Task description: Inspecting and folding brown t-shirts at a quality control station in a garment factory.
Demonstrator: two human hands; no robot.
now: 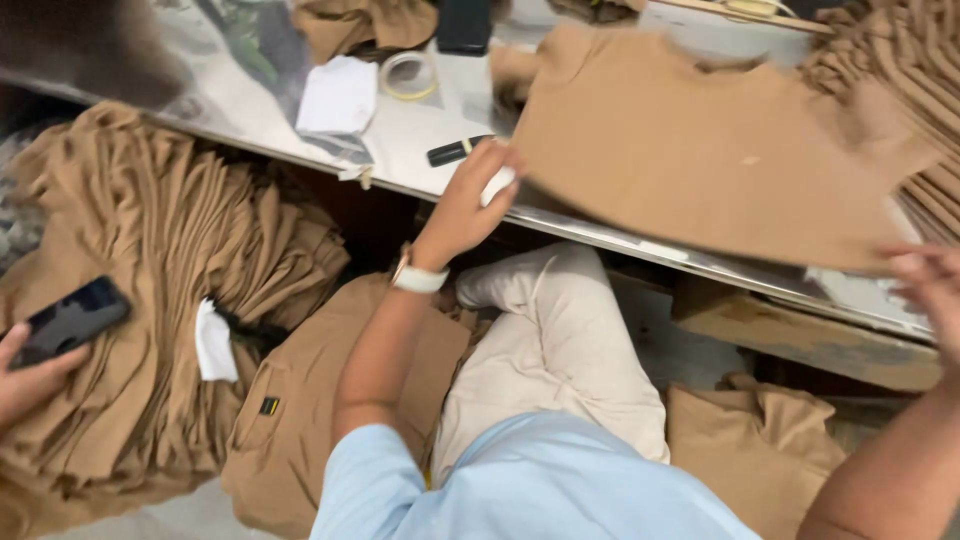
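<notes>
Shirt (700, 150) lies spread on the surface (420, 130); my left hand (465, 205) grips its corner, right hand (925, 285) is blurred, so I cannot tell its grip. Many folded shirts (170, 270) are stacked already; folding is not yet started.

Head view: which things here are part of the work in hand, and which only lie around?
In hand:
left hand
right hand
tan cloth piece

Lying about:
tape roll
black marker
white paper
phone
cloth stack

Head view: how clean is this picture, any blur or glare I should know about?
Head view: right hand and the tan fabric piece are smeared by motion blur; left hand is fairly sharp; the metal table shows soft glare; the top-left corner is dark and out of focus.
</notes>
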